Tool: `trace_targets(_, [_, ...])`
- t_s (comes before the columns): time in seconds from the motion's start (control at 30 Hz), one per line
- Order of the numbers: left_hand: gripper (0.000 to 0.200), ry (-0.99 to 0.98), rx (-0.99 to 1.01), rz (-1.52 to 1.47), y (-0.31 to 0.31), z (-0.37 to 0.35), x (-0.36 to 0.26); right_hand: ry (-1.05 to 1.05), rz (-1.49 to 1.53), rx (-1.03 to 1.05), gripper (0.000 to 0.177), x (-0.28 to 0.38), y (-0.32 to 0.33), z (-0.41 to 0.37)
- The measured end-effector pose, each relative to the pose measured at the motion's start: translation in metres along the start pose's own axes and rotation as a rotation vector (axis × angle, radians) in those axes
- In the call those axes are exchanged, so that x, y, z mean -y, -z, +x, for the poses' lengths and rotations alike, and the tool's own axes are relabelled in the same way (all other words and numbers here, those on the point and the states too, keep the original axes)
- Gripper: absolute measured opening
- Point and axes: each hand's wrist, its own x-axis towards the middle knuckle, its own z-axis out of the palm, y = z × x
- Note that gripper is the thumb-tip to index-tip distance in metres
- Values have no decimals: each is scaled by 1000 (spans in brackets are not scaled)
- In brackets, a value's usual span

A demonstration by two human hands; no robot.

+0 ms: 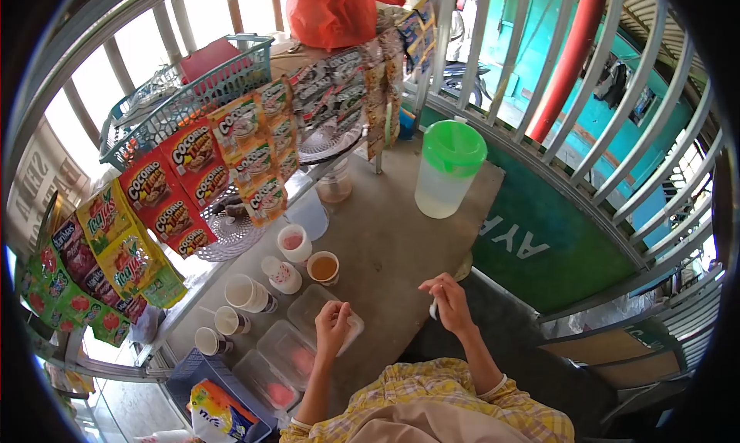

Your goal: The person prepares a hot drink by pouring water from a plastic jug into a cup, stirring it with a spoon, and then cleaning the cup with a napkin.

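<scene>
My left hand [332, 329] is closed in a loose fist over a clear plastic container [310, 300] on the table; what its fingers hold, if anything, is hidden. Off the table's right edge, my right hand [450, 303] has its fingers curled together, and a small white piece [433, 311] shows below them, too little to name. Beside the left hand lie two more clear containers with pink contents [301, 358]. Just beyond stands a paper cup of brown liquid [323, 267], next to a cup with something pink inside [294, 241].
Stacked paper cups [245, 292] line the table's left side. Drink sachets [193, 162] hang from a rack above them. A green-lidded tub [449, 169] of pale liquid stands at the back right. A blue basket [196, 381] sits front left. Metal railings [609, 146] enclose the stall.
</scene>
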Motion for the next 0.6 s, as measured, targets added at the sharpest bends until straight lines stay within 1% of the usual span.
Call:
trace_targets(0.07, [14,-73,-71,103,9,8,-4,-22,-13,13,37,-8,-10,13])
trace_targets(0.1, [14,-90,-114,94,13,9,-7,-4,81,5,37,-14,-18,21])
trace_targets(0.17, [13,-129,-218,80,22,10,-30,-37,222,41,36,-9,-34,43])
trace_targets(0.2, [13,-95,-238,91,30,8,-30,-59,295,63,35,-5,-42,53])
trace_targets(0.27, [13,-23,-270,114,47,0,-28,146,76,92,33,5,-61,76])
trace_targets(0.3, [13,-18,-308,127,54,-6,-27,253,-30,97,32,10,-70,85])
trace_targets(0.4, [14,-1,-411,159,69,-25,-18,176,146,211,30,28,-96,103])
trace_targets(0.5, [15,25,-515,165,76,-42,-7,216,160,284,28,41,-114,110])
trace_targets(0.6, [15,32,-613,146,71,-49,0,190,359,376,25,39,-123,108])
